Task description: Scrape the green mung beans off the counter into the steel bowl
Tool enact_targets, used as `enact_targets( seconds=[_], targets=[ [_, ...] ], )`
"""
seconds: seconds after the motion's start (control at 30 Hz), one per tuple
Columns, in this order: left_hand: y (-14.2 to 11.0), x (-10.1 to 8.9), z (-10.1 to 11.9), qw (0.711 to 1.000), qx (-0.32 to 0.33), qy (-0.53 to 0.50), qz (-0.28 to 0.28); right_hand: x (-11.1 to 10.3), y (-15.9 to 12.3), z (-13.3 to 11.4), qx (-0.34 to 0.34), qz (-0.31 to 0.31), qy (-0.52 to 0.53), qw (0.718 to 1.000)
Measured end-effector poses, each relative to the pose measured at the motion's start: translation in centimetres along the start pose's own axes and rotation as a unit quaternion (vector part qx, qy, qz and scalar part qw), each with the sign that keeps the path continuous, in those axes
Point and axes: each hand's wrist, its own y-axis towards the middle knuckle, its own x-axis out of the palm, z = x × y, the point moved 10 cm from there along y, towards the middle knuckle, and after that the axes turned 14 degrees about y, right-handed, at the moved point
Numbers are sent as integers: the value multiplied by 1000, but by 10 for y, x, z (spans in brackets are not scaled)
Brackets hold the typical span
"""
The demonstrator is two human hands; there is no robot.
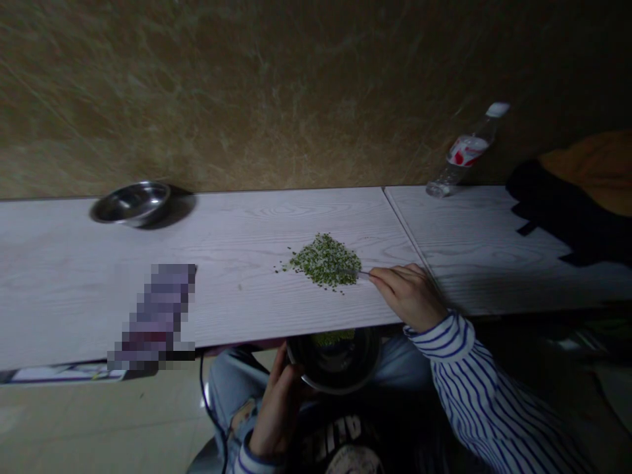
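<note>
A loose heap of small green and white grains (323, 257) lies on the pale wooden tabletop (247, 303). At the heap's right edge, my right hand (409, 294) is closed on the handle of a thin metal utensil (364, 273). The grains cover its far end, so I cannot tell its kind for sure. Below the table's front edge, my left hand (279, 405) grips the left rim of a metal bowl (340, 390) over my lap. Some green grains show inside this bowl, whose far side is partly hidden under the tabletop.
Another metal bowl (132, 205) sits at the back left near the marbled wall (247, 99). A blurred-out flat object (160, 313) lies front left. To the right stand a clear plastic bottle (461, 155) and a dark and orange cloth item (567, 197). A seam divides the tabletop.
</note>
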Motion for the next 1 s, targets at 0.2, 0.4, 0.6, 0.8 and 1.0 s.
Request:
enact_targets(
  seconds=[0.2, 0.4, 0.6, 0.8, 1.0],
  targets=[
    [-5, 5, 6, 1000, 8, 23, 0, -9, -9, 10, 28, 14, -39, 999],
    [-9, 11, 13, 1000, 11, 25, -4, -5, -15, -1, 29, -2, -25, 999],
    [-9, 13, 10, 1000, 2, 14, -7, -6, -21, -8, 39, -25, -2, 999],
    [-7, 14, 10, 999, 13, 29, -19, -24, -30, 19, 75, 20, -72, 994],
    [-8, 15, 9, 1000, 13, 16, -23, -22, -28, 26, 77, 13, -82, 994]
  ],
)
